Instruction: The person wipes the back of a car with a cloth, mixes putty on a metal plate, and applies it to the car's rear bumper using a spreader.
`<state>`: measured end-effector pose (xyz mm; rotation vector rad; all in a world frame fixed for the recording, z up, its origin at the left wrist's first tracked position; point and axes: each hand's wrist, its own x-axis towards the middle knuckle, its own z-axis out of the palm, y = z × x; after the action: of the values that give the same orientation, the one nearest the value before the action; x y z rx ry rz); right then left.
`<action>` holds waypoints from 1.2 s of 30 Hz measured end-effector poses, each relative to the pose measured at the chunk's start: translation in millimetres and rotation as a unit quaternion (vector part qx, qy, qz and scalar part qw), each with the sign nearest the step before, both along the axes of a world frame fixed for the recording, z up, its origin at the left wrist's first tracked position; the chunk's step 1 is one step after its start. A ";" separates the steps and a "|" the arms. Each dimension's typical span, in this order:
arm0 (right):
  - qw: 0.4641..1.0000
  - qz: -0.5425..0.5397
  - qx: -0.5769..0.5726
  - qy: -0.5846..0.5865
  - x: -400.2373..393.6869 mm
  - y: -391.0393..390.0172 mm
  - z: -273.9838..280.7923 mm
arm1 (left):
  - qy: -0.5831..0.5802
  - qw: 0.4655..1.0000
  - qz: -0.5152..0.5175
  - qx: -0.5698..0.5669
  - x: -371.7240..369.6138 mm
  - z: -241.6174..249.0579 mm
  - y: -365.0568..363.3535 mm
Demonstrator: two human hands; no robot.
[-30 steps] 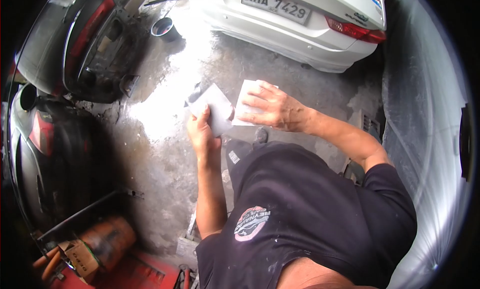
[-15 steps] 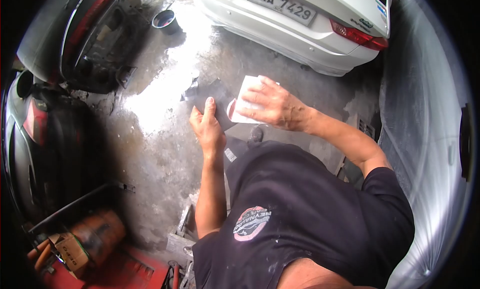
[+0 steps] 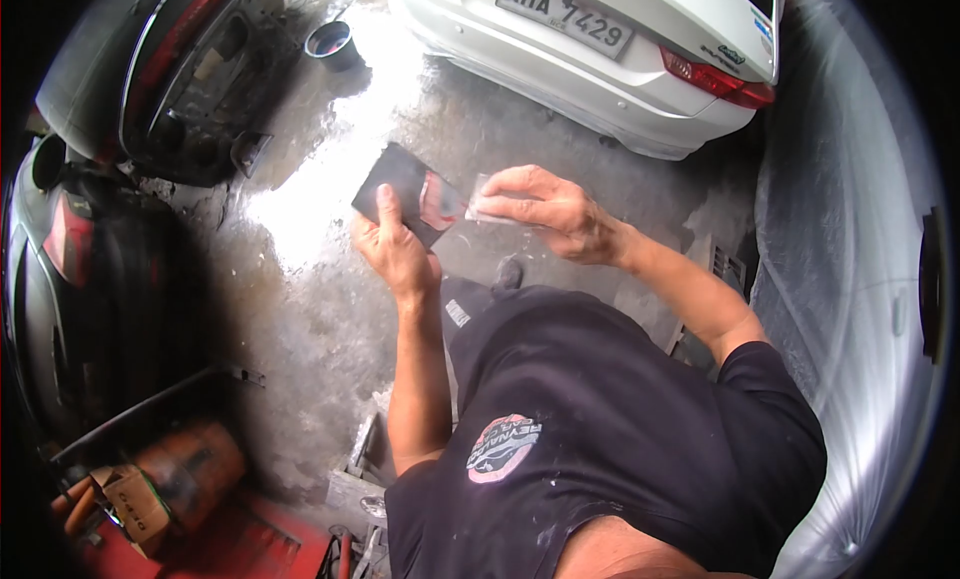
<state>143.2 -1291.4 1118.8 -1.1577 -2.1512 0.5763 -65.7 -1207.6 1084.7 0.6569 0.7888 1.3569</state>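
My left hand (image 3: 397,251) grips a dark flat plate (image 3: 388,175), thumb on top and fingers underneath. On the plate's right part lies a smear of reddish and whitish paste (image 3: 437,201). My right hand (image 3: 562,211) pinches a thin, pale, translucent flat piece (image 3: 487,201), whose left edge is close to the plate's right edge. Whether the two touch is too blurred to tell.
A white car's rear bumper (image 3: 560,84) is ahead. Dark car parts (image 3: 110,279) stand at the left. A black bucket (image 3: 330,45) rests on the concrete floor (image 3: 300,329). Plastic sheeting (image 3: 850,279) hangs right. An orange tank (image 3: 200,464) and cardboard box (image 3: 135,504) sit lower left.
The dark plate has moved left and tilted, showing its paste. My right hand has turned, and the pale piece now appears much narrower and lies beside the plate.
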 end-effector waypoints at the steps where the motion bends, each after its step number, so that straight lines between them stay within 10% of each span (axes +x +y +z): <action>1: 0.997 -0.012 0.056 0.043 -8.1 0.9 5.0 | -0.003 0.999 -0.005 -0.047 2.2 -7.3 -3.3; 3: 0.990 -0.024 0.129 0.041 -21.3 0.6 5.5 | -0.108 0.977 -0.040 -0.177 6.1 -29.8 -6.3; 11: 0.983 -0.059 0.085 -0.155 27.5 4.0 -9.6 | -0.126 0.978 -0.090 -0.137 -8.1 -31.6 -2.0; 13: 0.959 -0.129 0.224 -0.120 17.1 8.5 19.9 | -0.111 0.979 -0.090 -0.144 -6.3 -29.6 -2.2; 17: 0.956 -0.014 0.184 -0.227 -3.3 -2.7 19.8 | -0.052 0.984 -0.091 -0.142 -2.5 -28.5 -4.7; 36: 0.963 -0.035 0.177 -0.200 0.2 10.5 -2.6 | 0.028 0.999 -0.037 -0.022 23.2 -8.0 -18.7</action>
<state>143.4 -1280.9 1116.2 -1.2147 -2.4034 -0.0911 -42.5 -1226.2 1076.7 0.6841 0.8292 1.2554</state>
